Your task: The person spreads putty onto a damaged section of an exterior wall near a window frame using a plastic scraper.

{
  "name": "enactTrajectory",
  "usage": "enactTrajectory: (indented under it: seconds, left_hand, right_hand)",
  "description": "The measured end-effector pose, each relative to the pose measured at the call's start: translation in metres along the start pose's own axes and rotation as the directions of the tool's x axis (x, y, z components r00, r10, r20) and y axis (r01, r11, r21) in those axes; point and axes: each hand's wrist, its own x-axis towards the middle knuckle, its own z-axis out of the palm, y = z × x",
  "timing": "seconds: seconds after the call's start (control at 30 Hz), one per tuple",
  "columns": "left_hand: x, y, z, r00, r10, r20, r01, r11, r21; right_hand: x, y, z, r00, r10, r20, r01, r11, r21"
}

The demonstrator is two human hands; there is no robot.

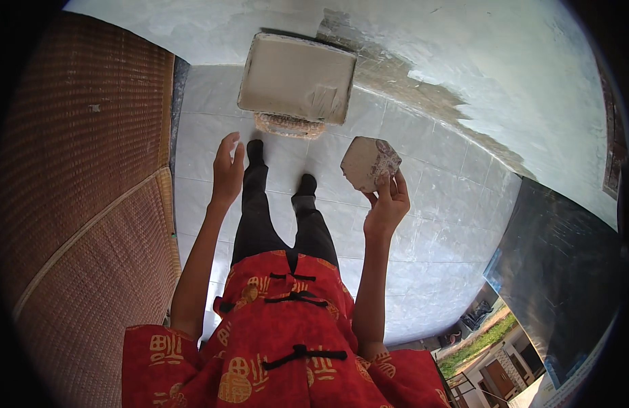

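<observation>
A flat, roughly hexagonal grey-beige slab point(366, 164) with a darker, rough patch along one side is held up in my right hand point(389, 207). The fingertips and thumb grip its lower right edge. My left hand point(226, 171) is raised at the left with its fingers loosely stretched out, touching nothing. Ahead of both hands lies a rectangular tray-like thing point(287, 75), its face smooth and grey-beige, with a scraped mark near its right corner. Just in front of it is a bumpy brownish thing point(289, 126), whose kind I cannot make out.
Grey tiled floor point(423, 224) spreads under my feet. Brown woven matting point(97, 122) rises along the left. A pale wall point(491, 61) with a rough, unpainted patch at its base stands ahead and right. A dark sheet point(559, 272) is at the right, beside a view outdoors.
</observation>
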Motion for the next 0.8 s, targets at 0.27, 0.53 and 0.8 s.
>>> enactTrajectory:
  seconds: [0.27,0.53,0.8]
  left_hand:
    - [-0.054,-0.063,0.066,0.916,-0.355,0.187,0.364,0.931,-0.012]
    - [0.028,-0.113,0.105,0.845,-0.460,0.274,0.520,0.826,-0.218]
    - [0.101,-0.127,0.125,0.858,-0.460,0.230,0.514,0.765,-0.389]
  right_hand:
    - [0.050,0.045,-0.042,0.993,-0.065,0.094,0.079,0.984,-0.161]
    - [0.133,0.087,0.020,0.909,-0.278,0.311,0.416,0.642,-0.643]
    - [0.227,0.154,0.082,0.824,-0.365,0.434,0.555,0.358,-0.751]
